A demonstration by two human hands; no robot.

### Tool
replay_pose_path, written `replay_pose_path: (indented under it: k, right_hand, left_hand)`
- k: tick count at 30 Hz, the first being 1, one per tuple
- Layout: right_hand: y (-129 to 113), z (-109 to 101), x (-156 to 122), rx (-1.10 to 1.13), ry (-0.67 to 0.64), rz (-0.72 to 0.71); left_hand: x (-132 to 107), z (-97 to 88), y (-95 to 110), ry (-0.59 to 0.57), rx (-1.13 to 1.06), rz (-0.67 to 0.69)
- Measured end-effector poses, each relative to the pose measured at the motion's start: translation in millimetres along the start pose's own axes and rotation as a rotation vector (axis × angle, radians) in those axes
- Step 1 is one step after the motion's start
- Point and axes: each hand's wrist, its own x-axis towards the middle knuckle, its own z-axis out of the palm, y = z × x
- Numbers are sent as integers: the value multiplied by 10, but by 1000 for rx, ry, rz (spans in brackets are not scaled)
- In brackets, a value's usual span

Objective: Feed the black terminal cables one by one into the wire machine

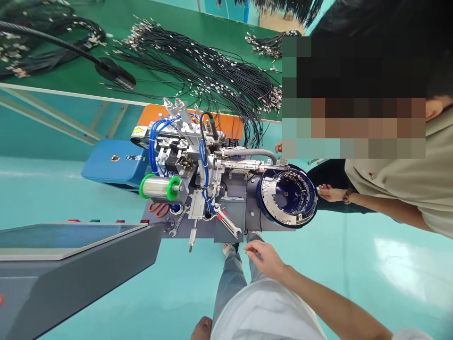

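My right hand [265, 259] hovers in front of the machine table with its fingers loosely bent and apart, holding nothing that I can see. Closest to it are the grey control box [229, 222] and an open-end wrench [231, 225] with red-handled tools lying on top. Low at the bottom edge, my left hand [201, 328] hangs beside my leg; only its back shows and its fingers are hidden. Ahead stands a benchtop machine [187, 151] with blue air tubes and a metal spool [157, 187] on green flanges. A dark blue vibratory bowl [288, 196] joins it on the right.
A co-worker's hand [331, 192] is beside the bowl. Bundles of black cables [208, 61] lie on the green bench [155, 97]. A grey cabinet with a screen [92, 269] juts in from the left. More wrenches [175, 229] and orange-handled pliers [159, 208] lie on the machine table.
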Motion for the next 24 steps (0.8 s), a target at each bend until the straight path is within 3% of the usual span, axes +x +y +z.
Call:
replay_pose_path:
  k: [18, 24]
  right_hand:
    - [-63, 63, 1, -4, 6, -34]
    - [-65, 25, 14, -10, -4, -38]
  left_hand:
    - [84, 106, -157, 15, -55, 10]
    - [221, 249, -260, -23, -115, -5]
